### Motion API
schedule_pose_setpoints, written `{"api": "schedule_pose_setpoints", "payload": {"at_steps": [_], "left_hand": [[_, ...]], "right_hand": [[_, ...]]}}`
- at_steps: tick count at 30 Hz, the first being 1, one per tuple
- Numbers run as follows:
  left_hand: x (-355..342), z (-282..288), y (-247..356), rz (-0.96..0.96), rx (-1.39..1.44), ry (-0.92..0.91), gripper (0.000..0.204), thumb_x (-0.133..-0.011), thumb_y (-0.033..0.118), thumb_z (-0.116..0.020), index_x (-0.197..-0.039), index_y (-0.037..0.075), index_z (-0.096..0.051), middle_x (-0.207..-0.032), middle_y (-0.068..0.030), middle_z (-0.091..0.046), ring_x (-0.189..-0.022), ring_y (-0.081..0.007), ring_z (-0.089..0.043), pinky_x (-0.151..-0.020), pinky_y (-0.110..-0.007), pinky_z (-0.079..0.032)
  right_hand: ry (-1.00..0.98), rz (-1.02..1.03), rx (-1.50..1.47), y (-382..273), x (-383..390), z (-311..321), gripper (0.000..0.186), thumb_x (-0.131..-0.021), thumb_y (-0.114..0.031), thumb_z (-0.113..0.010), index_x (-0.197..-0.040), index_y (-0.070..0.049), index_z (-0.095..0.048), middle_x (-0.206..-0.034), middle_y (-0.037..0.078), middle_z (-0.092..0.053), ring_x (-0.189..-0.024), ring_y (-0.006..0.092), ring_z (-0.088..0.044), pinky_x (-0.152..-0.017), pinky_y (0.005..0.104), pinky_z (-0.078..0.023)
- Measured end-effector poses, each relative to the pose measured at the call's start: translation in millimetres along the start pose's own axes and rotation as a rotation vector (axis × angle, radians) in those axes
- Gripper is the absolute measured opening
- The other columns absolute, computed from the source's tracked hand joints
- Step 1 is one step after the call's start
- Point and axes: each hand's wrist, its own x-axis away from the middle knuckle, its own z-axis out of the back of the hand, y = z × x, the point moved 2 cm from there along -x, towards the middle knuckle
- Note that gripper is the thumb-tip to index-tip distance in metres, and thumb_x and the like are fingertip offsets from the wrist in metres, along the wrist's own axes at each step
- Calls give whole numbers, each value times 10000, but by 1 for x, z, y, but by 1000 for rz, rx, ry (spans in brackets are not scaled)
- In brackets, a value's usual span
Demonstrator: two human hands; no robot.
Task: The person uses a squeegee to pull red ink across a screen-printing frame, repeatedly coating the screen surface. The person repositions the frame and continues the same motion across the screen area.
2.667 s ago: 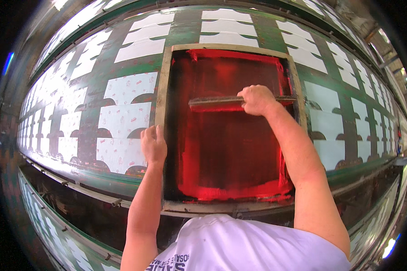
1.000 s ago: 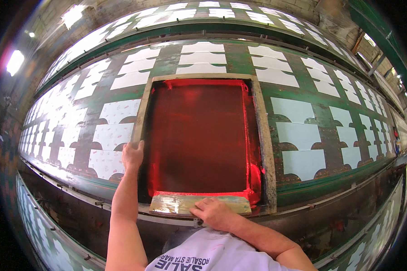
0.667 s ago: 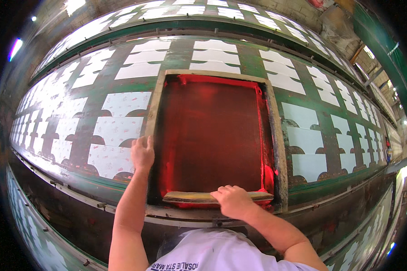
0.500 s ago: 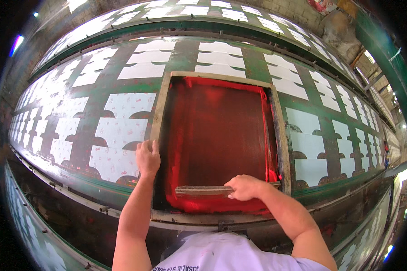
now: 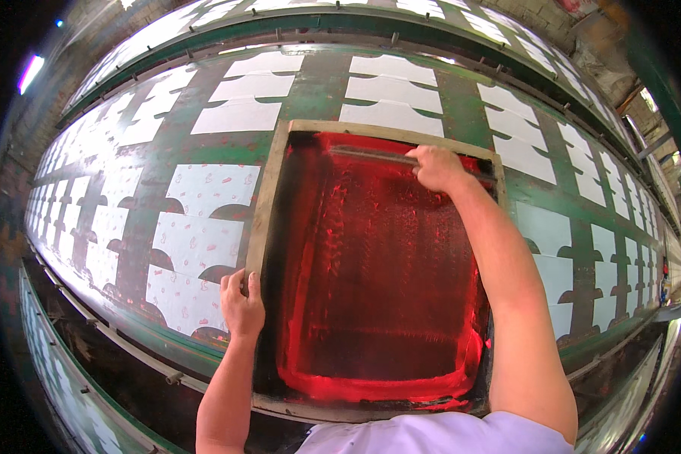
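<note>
A wooden-framed printing screen [image 5: 263, 198] lies on the long green table in front of me, its dark mesh [image 5: 390, 291] smeared with bright red ink [image 5: 371, 387]. My right hand [image 5: 439, 168] is closed round a long squeegee [image 5: 367, 153], which lies crosswise near the screen's far edge. Part of the squeegee is hidden under that hand and forearm. At the near part of the left rail, my left hand [image 5: 242, 306] grips the wood, fingers and thumb bent about its outer edge. Thick ink lines the near edge and both sides of the mesh.
White cut fabric pieces [image 5: 242, 87] lie in rows along the green table [image 5: 321, 87]. Those just left of the screen carry small red prints [image 5: 204, 234]; pale blank pieces [image 5: 545, 227] lie to its right. A metal rail [image 5: 121, 340] follows the near table edge. Another table [image 5: 287, 21] stands beyond.
My right hand has pushed the squeegee from the screen's near end to its far end, leaving ink streaks on the mesh. My left hand stays at the left rail, slightly lower in view.
</note>
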Motion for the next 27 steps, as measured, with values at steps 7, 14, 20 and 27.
{"api": "schedule_pose_setpoints", "payload": {"at_steps": [7,14,20,27], "left_hand": [[-2,-3,-3,-14,-6,-3,304,-1124,296,-721,-1198,2,-733,-1076,-135,-665,-965,-316,-654,-876,-444,-541],[-3,-2,-4,14,12,-47,337,-1121,328,-713,-1234,10,-724,-1145,-159,-690,-1059,-369,-674,-944,-477,-541],[-4,-2,-7,-62,-97,-44,463,-1127,424,-669,-1283,-10,-716,-1272,-246,-698,-1225,-479,-651,-1059,-547,-524],[-3,-2,-7,-57,-212,-111,654,-1007,539,-797,-1292,-40,-692,-1289,-256,-690,-1244,-477,-655,-1087,-568,-526]], "right_hand": [[-41,8,101,-3,-3,-17,401,-904,-97,-632,-1216,-209,-858,-1200,173,-817,-1129,384,-794,-997,545,-644],[-29,122,139,-62,94,-28,314,-897,-97,-679,-1159,-185,-830,-1103,147,-788,-1040,364,-799,-946,524,-659],[-11,132,79,-133,211,-41,292,-902,-69,-694,-1156,-152,-812,-1058,115,-772,-1042,328,-787,-917,490,-646],[17,112,-11,-215,350,-66,397,-849,-47,-691,-1223,-123,-801,-1041,99,-744,-1014,332,-740,-872,490,-568]]}}
